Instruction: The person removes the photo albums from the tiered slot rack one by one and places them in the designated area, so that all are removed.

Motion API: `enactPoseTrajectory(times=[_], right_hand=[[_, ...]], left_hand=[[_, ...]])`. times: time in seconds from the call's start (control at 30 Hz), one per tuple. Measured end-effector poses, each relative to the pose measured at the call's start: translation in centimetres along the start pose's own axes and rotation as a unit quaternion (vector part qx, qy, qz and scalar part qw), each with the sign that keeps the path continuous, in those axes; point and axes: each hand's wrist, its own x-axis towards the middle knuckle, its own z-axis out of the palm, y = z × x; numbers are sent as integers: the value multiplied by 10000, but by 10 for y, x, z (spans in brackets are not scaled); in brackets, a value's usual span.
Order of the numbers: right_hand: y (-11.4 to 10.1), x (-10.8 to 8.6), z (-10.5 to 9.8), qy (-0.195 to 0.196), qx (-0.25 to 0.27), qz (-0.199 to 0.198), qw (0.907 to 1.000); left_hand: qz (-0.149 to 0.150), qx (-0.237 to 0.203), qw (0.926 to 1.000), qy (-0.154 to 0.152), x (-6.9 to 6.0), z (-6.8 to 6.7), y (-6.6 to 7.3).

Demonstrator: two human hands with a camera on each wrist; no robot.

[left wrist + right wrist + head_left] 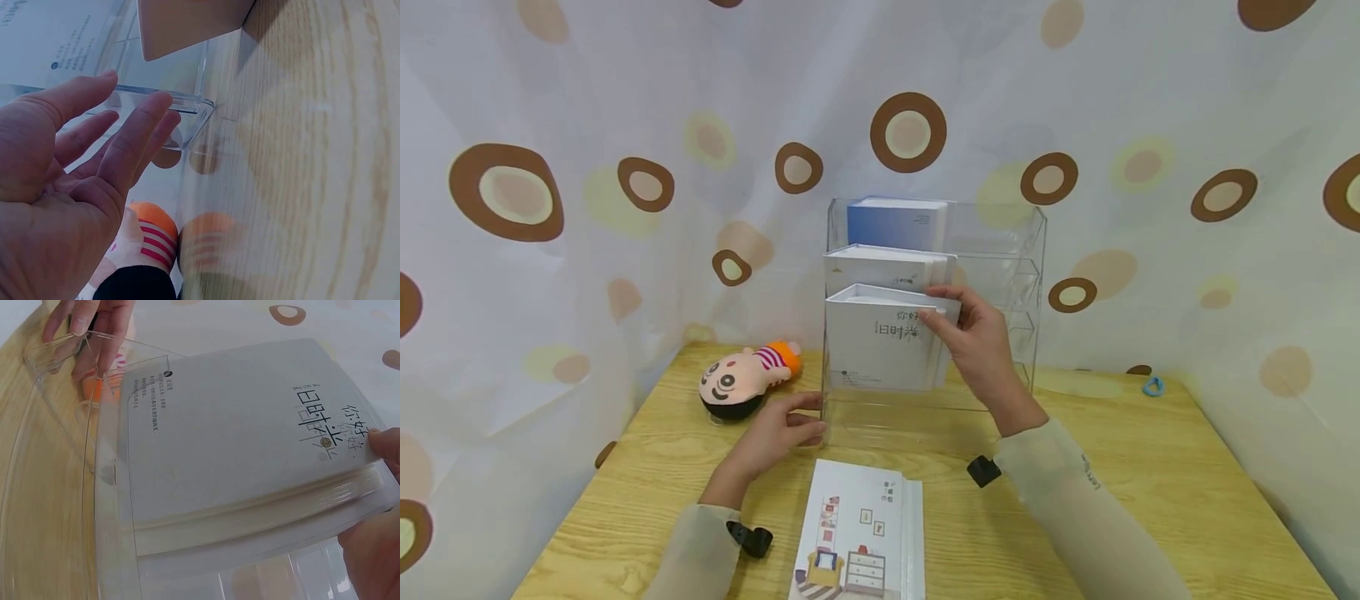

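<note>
My right hand (981, 342) pinches the upper right corner of a white book (872, 350) with dark lettering, thumb on its front cover. The book sits in the front tier of a clear rack (917, 421); in the right wrist view its lower edge is behind the rack's clear front panel. My left hand (775, 437) is at the rack's lower left side, fingers extended and fingertips at the clear edge (197, 103). Behind the pinched book stand another white book (880, 268) and a blue-and-white book (891, 223).
A white book with a furniture drawing (857, 533) lies flat on the wooden table (1112, 500) before the rack. Left of the rack lies a plush doll (745, 379). A small blue ring-like item (1153, 386) lies at the back right. Patterned curtain (1112, 108) surrounds the table.
</note>
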Motion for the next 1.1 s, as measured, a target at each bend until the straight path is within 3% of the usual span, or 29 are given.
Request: enactPoseTrajectory(times=[1.1], right_hand=[[-11, 1, -5, -42, -190, -145, 9997]], left_hand=[[45, -34, 10000, -40, 1, -1, -2]])
